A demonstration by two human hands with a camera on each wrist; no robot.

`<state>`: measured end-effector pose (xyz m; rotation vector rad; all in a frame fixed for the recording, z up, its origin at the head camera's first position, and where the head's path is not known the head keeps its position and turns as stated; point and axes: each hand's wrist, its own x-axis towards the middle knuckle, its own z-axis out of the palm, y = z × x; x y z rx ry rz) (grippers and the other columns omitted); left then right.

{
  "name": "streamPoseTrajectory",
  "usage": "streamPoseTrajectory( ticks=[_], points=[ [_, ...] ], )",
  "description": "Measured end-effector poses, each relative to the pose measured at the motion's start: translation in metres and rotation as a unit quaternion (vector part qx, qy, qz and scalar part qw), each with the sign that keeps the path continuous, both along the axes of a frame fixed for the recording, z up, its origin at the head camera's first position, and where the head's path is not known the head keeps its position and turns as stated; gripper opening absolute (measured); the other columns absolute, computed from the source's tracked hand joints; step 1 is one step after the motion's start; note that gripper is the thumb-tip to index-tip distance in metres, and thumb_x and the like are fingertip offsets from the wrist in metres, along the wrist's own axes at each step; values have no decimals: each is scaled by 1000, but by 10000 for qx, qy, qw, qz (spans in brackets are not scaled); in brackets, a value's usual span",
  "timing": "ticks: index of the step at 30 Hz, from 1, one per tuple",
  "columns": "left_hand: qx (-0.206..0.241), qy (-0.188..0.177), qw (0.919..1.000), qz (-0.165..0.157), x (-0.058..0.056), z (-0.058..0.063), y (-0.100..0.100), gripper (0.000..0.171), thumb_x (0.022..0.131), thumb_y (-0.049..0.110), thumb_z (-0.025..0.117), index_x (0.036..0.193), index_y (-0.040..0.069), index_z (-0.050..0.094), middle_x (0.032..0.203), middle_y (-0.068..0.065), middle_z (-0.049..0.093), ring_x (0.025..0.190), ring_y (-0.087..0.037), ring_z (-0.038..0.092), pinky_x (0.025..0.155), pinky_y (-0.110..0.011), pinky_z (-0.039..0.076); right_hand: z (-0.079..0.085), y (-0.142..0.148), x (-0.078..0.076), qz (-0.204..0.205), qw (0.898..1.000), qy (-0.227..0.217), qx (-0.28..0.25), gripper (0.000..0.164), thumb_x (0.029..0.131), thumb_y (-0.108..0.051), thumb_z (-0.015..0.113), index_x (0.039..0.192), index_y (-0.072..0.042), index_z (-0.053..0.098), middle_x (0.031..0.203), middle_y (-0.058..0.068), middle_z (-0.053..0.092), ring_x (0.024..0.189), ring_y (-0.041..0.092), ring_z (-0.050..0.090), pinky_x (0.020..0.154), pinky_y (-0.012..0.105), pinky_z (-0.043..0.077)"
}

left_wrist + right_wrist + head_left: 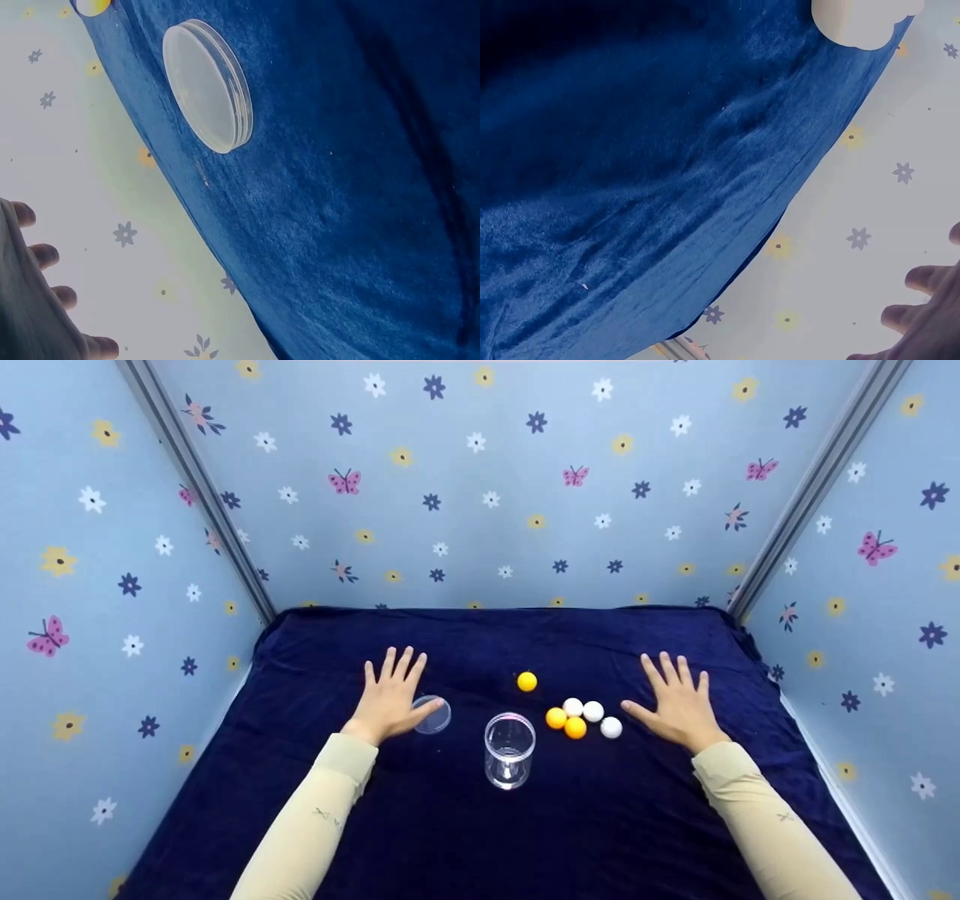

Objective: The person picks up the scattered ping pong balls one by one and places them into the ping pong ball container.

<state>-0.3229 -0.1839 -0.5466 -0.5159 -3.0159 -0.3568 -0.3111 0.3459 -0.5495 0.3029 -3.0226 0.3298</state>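
Observation:
My left hand [390, 701] is spread with straight fingers, its thumb overlapping a clear round lid [433, 720] in the head view. The left wrist view shows that lid [206, 86] lying on the cloth, apart from the fingers. On the other side, my right hand [679, 705] is spread too and holds nothing. Nearest to it lies a white ball [611, 727]; two more white balls [583, 709] and two orange balls [565, 723] cluster to its left. A single yellow-orange ball [527, 682] sits farther back. Between the hands stands a clear open jar [510, 754].
Dark blue cloth [435, 832] covers the table, with wrinkles along its right side. Patterned walls [480, 495] rise at the back and both sides, with grey corner posts [206, 495] where they meet.

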Motion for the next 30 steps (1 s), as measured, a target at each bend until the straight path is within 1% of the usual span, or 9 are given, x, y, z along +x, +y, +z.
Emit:
streamPoseTrajectory(
  ticks=[5, 8, 17, 21, 24, 30],
  points=[
    [97, -10, 9999, -88, 3, 1, 2, 96, 103, 69, 58, 174, 13, 25, 181, -19, 19, 168, -48, 11, 128, -81, 8, -1, -3, 2, 73, 9999, 12, -141, 103, 98, -72, 63, 175, -16, 23, 179, 27, 18, 165, 57, 9, 126, 84, 3],
    [129, 2, 9998, -147, 4, 0, 3, 96, 103, 70, 57, 174, 12, 26, 181, -19, 20, 168, -48, 11, 129, -80, 10, -1, -4, 3, 111, 9998, 15, -182, 103, 98, -73, 63, 174, -16, 23, 179, 27, 21, 165, 56, 11, 126, 83, 5],
    [431, -64, 9984, -361, 5, -2, 7, 95, 103, 67, 60, 173, 12, 28, 180, -19, 23, 169, -45, 11, 131, -76, 12, -3, -7, 6, 129, 9995, 95, -267, 103, 97, -69, 68, 173, -13, 27, 177, 27, 26, 164, 54, 18, 127, 82, 12],
    [471, -71, 9979, -439, 5, -3, 10, 95, 102, 69, 58, 173, 12, 29, 180, -18, 24, 169, -45, 13, 132, -75, 14, -5, -9, 6, 151, 9994, 117, -298, 103, 96, -66, 70, 173, -13, 27, 176, 27, 28, 164, 53, 20, 127, 81, 14],
    [517, -133, 9973, -497, 4, -5, 11, 96, 102, 70, 58, 173, 12, 29, 181, -17, 23, 169, -44, 12, 133, -73, 14, -6, -10, 7, 188, 9991, 121, -348, 103, 96, -66, 71, 173, -11, 29, 175, 28, 30, 164, 53, 20, 127, 80, 14],
    [643, -244, 9959, -581, 6, -7, 14, 96, 102, 70, 58, 173, 13, 28, 180, -16, 24, 169, -42, 11, 134, -70, 13, -9, -11, 8, 233, 9990, 162, -358, 103, 95, -66, 72, 171, -9, 31, 173, 28, 34, 162, 53, 24, 127, 80, 19]
  ],
)
